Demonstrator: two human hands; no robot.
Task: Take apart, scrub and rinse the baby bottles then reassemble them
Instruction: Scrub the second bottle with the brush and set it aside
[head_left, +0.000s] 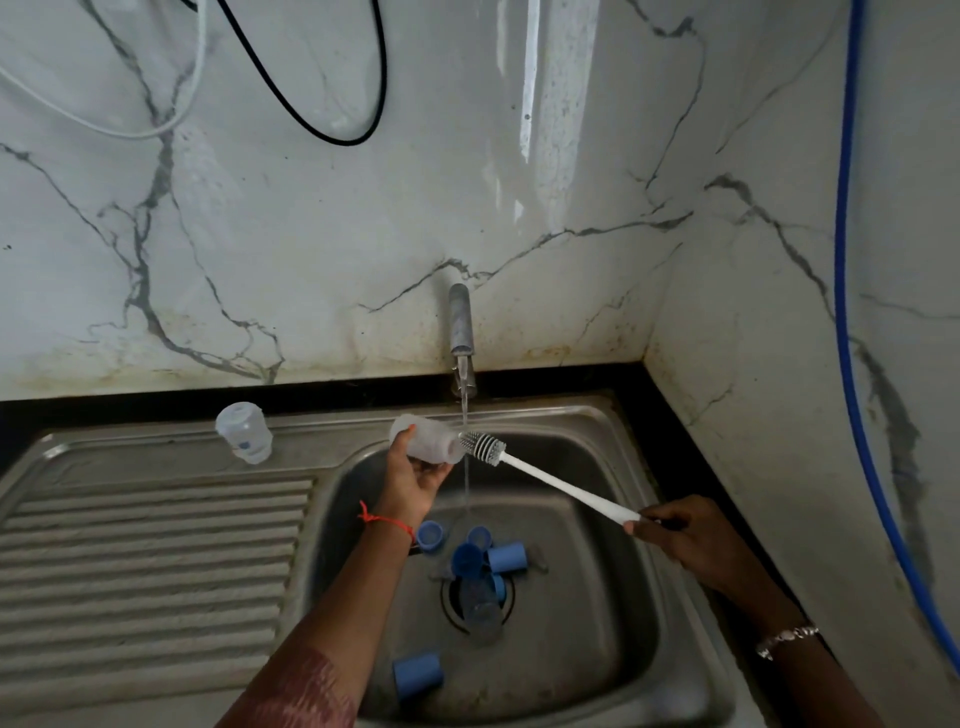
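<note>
My left hand (415, 475) holds a clear baby bottle (428, 440) on its side over the sink basin, its mouth pointing right. My right hand (680, 530) grips the white handle of a bottle brush (550, 480); the bristled head sits at the bottle's mouth, under the running water from the tap (461, 332). A second clear bottle (244, 432) lies on the sink's back ledge at the left. Several blue caps and rings (506, 557) lie in the basin, one blue cap (417, 674) near the front, and a clear bottle (480, 605) rests over the drain.
The steel sink (582, 649) has a ribbed drainboard (145, 561) on the left. Marble walls close in behind and at the right. A blue hose (844, 312) hangs down the right wall; black and white cables loop at the top left.
</note>
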